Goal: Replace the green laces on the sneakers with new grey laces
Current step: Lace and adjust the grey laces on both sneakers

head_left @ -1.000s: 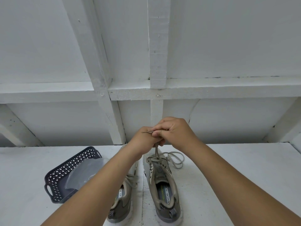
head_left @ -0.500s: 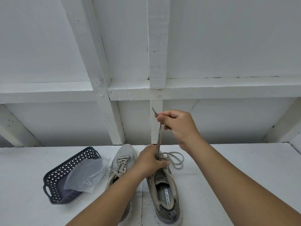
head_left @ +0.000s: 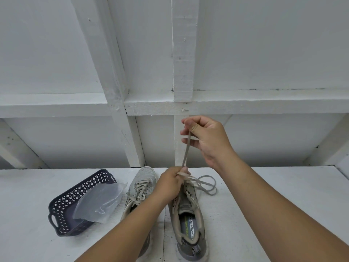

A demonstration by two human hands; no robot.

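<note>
Two grey-beige sneakers stand side by side on the white surface. The left sneaker (head_left: 142,188) is fully laced. My left hand (head_left: 171,183) grips the laces at the front of the right sneaker (head_left: 188,220). My right hand (head_left: 204,138) is raised above it and pinches one lace end (head_left: 186,148), which runs taut down to my left hand. A loose loop of lace (head_left: 206,185) lies on the surface to the right of the shoe.
A dark perforated plastic basket (head_left: 62,210) sits at the left with a clear plastic bag (head_left: 100,201) spilling over its rim. White wooden beams and panels (head_left: 181,72) rise directly behind the shoes.
My hands, joined above the shoe a second ago, have parted. The left went down to the shoe's front; the right rose, drawing the lace up.
</note>
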